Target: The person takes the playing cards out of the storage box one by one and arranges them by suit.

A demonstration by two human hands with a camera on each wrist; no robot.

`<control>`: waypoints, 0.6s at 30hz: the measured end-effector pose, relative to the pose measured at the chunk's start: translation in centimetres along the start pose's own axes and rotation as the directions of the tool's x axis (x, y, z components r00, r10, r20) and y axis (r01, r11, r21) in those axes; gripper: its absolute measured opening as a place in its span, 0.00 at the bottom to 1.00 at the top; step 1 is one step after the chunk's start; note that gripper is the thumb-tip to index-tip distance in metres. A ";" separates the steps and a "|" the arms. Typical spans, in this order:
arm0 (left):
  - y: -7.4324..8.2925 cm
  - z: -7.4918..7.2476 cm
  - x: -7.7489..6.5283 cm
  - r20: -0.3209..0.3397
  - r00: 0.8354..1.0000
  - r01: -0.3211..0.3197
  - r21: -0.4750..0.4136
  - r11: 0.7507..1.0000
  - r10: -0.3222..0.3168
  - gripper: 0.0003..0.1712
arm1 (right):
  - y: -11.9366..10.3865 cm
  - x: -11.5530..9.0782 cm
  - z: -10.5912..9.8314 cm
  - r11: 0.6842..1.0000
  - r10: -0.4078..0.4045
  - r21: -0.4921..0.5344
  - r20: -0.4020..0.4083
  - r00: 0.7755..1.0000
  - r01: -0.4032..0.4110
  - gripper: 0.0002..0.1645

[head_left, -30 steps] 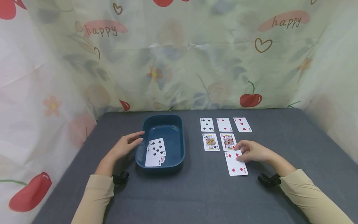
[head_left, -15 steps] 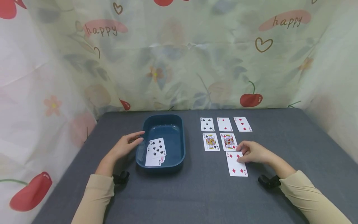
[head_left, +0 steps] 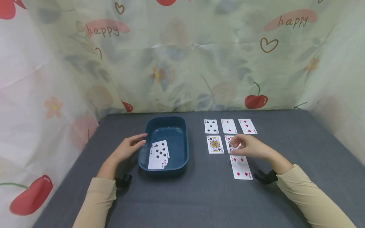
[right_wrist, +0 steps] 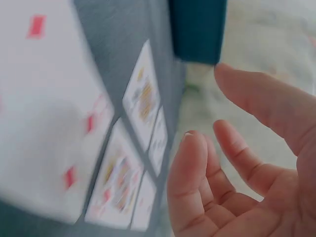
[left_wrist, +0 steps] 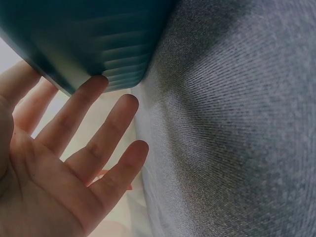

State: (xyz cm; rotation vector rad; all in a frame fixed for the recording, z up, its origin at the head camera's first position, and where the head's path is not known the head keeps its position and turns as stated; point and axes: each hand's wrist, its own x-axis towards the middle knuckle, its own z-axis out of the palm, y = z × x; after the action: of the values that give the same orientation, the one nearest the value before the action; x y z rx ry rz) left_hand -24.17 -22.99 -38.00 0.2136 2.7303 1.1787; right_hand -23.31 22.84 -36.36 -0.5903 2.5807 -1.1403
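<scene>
My right hand (head_left: 252,146) hovers over the king of diamonds (head_left: 228,141) with nothing between its thumb and fingers, partly hiding that card. Just below it, the four of diamonds (head_left: 241,172) lies face up on the table; it looms large and blurred in the right wrist view. To the left of the covered king lies a spade face card (head_left: 215,144). My left hand (head_left: 125,151) rests against the left side of a dark blue tray (head_left: 185,148), its fingers spread along the outer wall in the left wrist view. Inside the tray lie several overlapping cards (head_left: 159,152), a spade card on top.
A back row holds a spade card (head_left: 211,126), a diamond card (head_left: 229,126) and a heart card (head_left: 247,126), all face up. Dark grey cloth covers the table (head_left: 199,199). A patterned curtain (head_left: 182,79) hangs behind and along both sides.
My right hand has let go of the four of diamonds and moved up and left over the king. Before that, the card shifted slightly down and right. The left hand stays put.
</scene>
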 end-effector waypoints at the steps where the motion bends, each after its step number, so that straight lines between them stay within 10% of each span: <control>1: 0.0 0.0 0.0 0.000 1.000 0.001 0.000 1.000 -0.001 0.28 | -0.3 0.3 0.2 1.000 -0.014 0.011 0.004 1.000 0.014 0.23; 18: -0.1 0.2 0.0 -0.011 1.000 -0.011 0.004 1.000 0.011 0.28 | -9.2 7.8 4.0 0.975 -0.219 0.052 0.064 0.974 0.216 0.18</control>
State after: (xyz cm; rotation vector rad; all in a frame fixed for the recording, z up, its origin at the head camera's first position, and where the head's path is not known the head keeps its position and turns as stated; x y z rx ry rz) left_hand -24.12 -22.98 -38.20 0.2238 2.7448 1.1809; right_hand -26.23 11.05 -32.60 -0.9040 2.4723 -1.2168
